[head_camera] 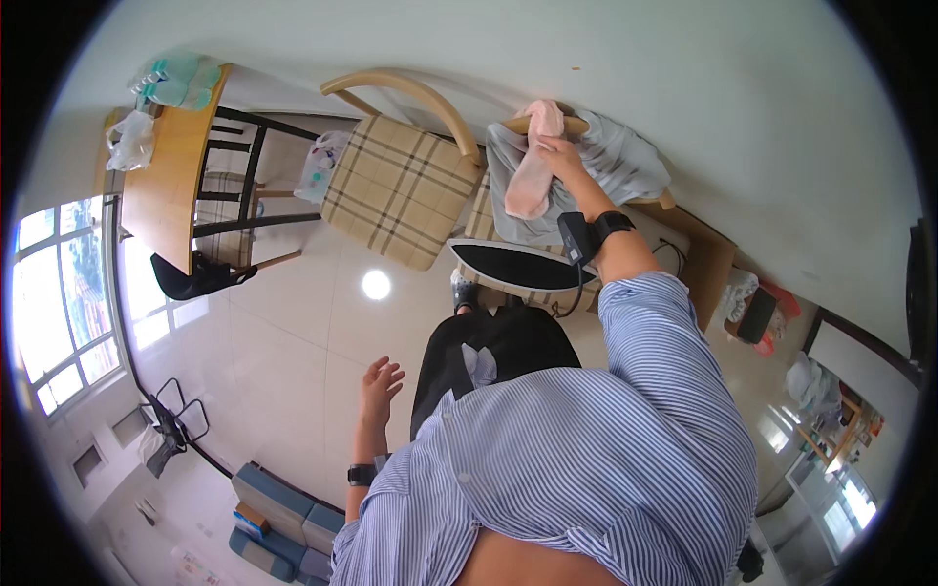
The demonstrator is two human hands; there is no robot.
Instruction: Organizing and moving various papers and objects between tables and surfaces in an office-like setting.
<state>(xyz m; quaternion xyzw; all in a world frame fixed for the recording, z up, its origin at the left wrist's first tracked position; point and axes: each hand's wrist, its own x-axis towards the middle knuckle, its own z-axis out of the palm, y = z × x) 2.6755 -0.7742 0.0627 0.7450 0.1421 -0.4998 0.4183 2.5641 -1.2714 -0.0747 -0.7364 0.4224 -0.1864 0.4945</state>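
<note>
My right hand [563, 157] reaches to a chair by the wall and touches a pink cloth [529, 192], perhaps a towel, that lies over the chair's wooden backrest. Whether its fingers grip the cloth cannot be told. Grey fabric [623, 162] is draped over the same backrest, on both sides of the pink cloth, and hangs down to the seat. A flat black piece with a pale rim [520, 266] rests at the seat's front, just before my legs. My left hand [382, 382] hangs over the floor at my side, fingers apart and slightly bent, with nothing in it.
Left of the draped chair stands another chair with a plaid seat [403, 190]. Further left is a wooden table [165, 168] with plastic bottles [179, 82] and a plastic bag [132, 141]. A blue-grey sofa [275, 502] is at the lower left. A brown box [700, 256] stands right of the chair.
</note>
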